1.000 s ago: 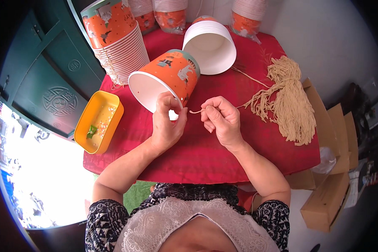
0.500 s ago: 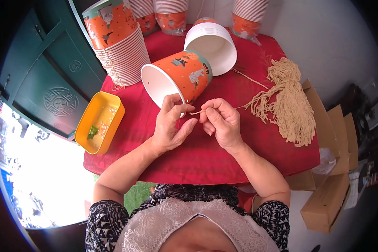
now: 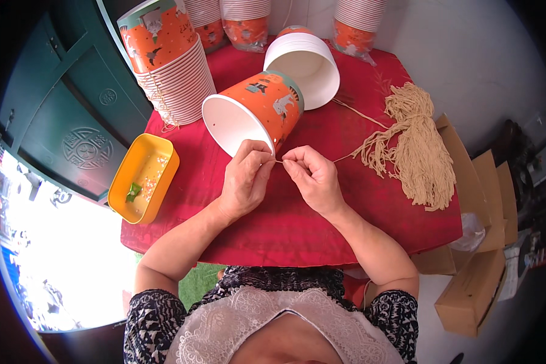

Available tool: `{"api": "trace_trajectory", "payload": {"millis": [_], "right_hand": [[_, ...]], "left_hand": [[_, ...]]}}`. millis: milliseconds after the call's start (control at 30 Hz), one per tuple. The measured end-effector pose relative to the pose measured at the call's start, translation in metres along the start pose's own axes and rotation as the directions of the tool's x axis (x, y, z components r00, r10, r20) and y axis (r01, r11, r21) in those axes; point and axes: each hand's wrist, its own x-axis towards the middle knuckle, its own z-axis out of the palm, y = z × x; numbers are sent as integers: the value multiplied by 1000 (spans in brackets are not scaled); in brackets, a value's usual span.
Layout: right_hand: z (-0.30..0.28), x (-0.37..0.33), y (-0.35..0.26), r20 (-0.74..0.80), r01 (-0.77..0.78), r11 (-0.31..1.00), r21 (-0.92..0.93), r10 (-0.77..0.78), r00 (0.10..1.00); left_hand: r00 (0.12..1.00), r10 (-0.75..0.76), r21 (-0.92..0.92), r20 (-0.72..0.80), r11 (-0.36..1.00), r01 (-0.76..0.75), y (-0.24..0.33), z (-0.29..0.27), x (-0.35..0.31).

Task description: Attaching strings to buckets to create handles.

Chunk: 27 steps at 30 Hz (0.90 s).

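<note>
Between my two hands runs a thin tan cord, pinched at its end by my left hand. My right hand grips the same cord close by, fingers closed. From there the strand trails right to a thick bundle of tan cords lying on the table. Just beyond my fingers an orange paper bucket with grey animal figures lies on its side, white mouth toward me on the left. My left fingertips are close to its rim; whether they touch it I cannot tell.
Several nested buckets stand at the far left, with more wrapped stacks behind. Another bucket group lies tipped at the back. A yellow tray with small bits sits left on the red-covered table. Cardboard boxes stand right.
My left thumb and fingers have closed on the cord's end, where they were apart before. My right hand has shifted slightly left, bringing the hands closer together.
</note>
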Motion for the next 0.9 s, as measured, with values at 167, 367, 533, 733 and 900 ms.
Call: {"api": "trace_trajectory", "payload": {"millis": [167, 367, 533, 733, 900], "right_hand": [[3, -2, -6, 12, -6, 1000, -7, 7, 1000], [4, -3, -10, -62, 33, 999, 1, -33, 998], [-3, 1, -9, -153, 59, 998, -12, -60, 986], [-2, 1, -7, -198, 58, 996, 64, -44, 979], [0, 0, -10, -229, 80, 997, 23, -73, 971]], "left_hand": [[999, -42, -62, 3, 997, 42, 3, -1, -1], [999, -39, -73, -33, 997, 36, 2, 0, -3], [990, -99, -41, -101, 995, 96, 0, 1, -3], [922, -387, 72, 10, 920, 385, 4, 10, -5], [950, -312, 62, 28, 949, 310, -1, 10, -12]]}}
